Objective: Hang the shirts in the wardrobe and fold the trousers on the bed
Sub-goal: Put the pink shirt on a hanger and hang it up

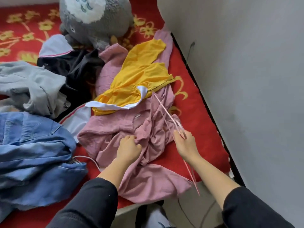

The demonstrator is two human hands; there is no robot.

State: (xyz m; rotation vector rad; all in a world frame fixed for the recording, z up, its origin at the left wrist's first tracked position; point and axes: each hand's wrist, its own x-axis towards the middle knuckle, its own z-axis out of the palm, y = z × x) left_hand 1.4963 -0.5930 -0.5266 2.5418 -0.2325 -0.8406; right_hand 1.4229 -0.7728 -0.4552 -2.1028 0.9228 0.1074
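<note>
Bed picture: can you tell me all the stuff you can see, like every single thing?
bed cover: one, red with yellow flowers, under everything
plush toy: one, grey and white, far end of the bed
yellow shirt: one, yellow with white trim, lying on the pink knit top
pink knit top: one as far as I can tell, pink, middle of the bed
black garment: one, black with white and pink trim, left of the yellow shirt
grey garment: one, grey, left side
denim garment: one, blue, near left
hanger: one, pink, held over the top
wall: one, grey, right
sleeves: two, black, bottom
left hand: grips the top
right hand: holds the hanger
</note>
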